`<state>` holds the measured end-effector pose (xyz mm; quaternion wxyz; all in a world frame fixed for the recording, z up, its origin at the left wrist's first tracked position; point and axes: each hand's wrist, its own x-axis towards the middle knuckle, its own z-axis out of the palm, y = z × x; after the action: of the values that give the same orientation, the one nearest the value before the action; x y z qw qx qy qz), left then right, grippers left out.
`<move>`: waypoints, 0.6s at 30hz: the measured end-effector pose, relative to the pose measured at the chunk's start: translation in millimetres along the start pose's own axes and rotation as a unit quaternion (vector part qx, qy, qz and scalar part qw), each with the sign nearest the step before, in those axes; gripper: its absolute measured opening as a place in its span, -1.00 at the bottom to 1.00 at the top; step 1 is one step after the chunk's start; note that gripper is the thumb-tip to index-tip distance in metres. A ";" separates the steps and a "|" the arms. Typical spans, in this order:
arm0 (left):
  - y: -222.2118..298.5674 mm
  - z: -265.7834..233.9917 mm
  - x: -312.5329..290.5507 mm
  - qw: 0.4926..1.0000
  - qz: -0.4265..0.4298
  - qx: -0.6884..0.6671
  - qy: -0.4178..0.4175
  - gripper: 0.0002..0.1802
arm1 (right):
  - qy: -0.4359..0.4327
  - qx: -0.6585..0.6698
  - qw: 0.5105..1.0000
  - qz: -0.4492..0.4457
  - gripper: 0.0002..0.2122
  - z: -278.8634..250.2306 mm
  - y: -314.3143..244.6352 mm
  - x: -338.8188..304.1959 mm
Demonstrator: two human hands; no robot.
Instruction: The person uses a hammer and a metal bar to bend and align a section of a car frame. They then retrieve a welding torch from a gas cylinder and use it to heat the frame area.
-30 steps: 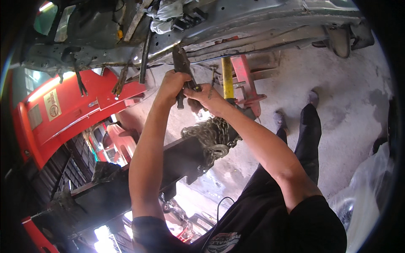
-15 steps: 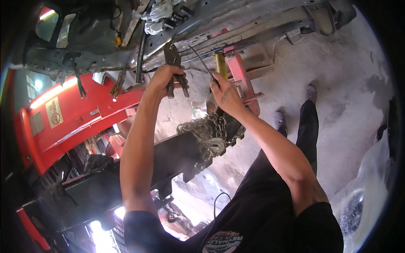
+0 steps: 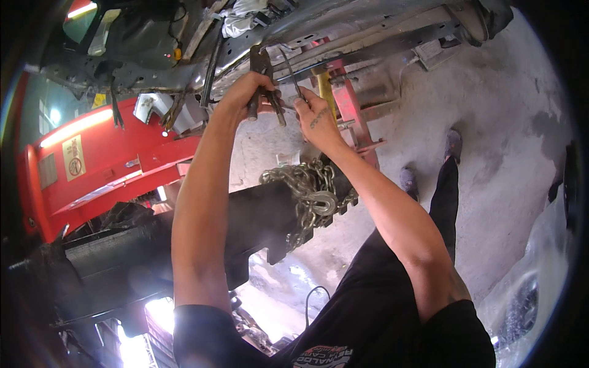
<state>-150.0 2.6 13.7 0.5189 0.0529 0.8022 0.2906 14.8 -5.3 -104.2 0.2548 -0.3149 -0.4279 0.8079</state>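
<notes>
My left hand point(image 3: 246, 95) is closed around a dark, worn metal tool with two handles and broad flat jaws, like heavy pliers point(image 3: 260, 61). Its jaws point up at the lower edge of a bare car body point(image 3: 374, 46). Just to the right, my right hand point(image 3: 316, 116) grips a thin dark rod point(image 3: 289, 67), which slants up toward the same edge. The rod's lower end is hidden in my fingers, so I cannot tell its exact kind. Both hands are close together, with the fingertips of each near the plier handles.
Below my hands, a heavy chain with a hook point(image 3: 322, 202) is heaped on a thick black beam point(image 3: 264, 211). A red stand point(image 3: 350, 104) and a yellow cylinder point(image 3: 324, 89) stand under the car body. Red machinery point(image 3: 110, 156) lies left; clear plastic sheeting point(image 3: 521, 288) hangs at the lower right.
Both hands have moved up, nearer the car body's edge, carrying the pliers and the rod. My right hand has come closer to my left. The view has shifted slightly.
</notes>
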 end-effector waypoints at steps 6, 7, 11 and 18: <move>-2.8 -3.1 0.9 1.000 0.001 0.011 0.013 -0.80 | 0.023 0.090 0.996 0.003 -0.66 17.1 5.1 0.0; -3.4 -4.4 1.0 1.000 -0.003 0.011 0.011 -0.80 | 0.030 0.104 0.994 0.005 -0.65 17.7 7.0 0.7; -6.8 -7.3 2.4 1.000 0.007 0.012 0.010 -0.79 | 0.045 -0.003 0.998 -0.047 -0.68 6.8 6.2 6.6; -4.2 -8.1 0.9 1.000 -0.002 0.026 -0.006 -0.66 | 0.038 -0.042 0.997 -0.043 -0.69 -7.4 -7.5 8.3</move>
<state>-156.5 -3.8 13.2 0.5230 0.0663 0.8062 0.2685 15.6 8.0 -103.5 0.2921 -0.3375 -0.4649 0.7646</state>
